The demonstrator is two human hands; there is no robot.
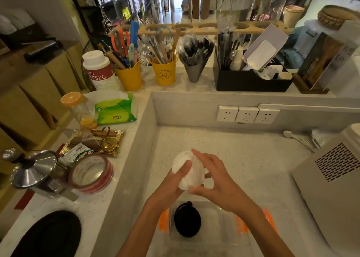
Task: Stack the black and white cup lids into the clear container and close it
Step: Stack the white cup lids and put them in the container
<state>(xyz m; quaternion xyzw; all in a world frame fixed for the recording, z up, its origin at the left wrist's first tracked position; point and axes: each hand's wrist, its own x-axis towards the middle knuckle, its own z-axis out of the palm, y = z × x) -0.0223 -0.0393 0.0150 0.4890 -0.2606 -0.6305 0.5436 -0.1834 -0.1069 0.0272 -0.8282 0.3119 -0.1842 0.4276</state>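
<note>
Both hands hold a stack of white cup lids point(191, 174) above the counter. My left hand point(173, 182) grips it from the left with the thumb across its top. My right hand point(216, 180) cups it from the right, fingers spread over the top and underside. Below my wrists sits the clear container point(218, 223), open, with orange latches at both sides. A stack of black lids point(187, 219) lies in its left part. The container's own lid is not clearly visible.
A white appliance point(331, 182) with vent slots stands at the right. A raised ledge on the left carries a tape roll point(91, 174), a steel pot lid point(35, 169) and a gold tray point(93, 141). Wall sockets point(246, 114) and white spoons point(300, 140) lie behind.
</note>
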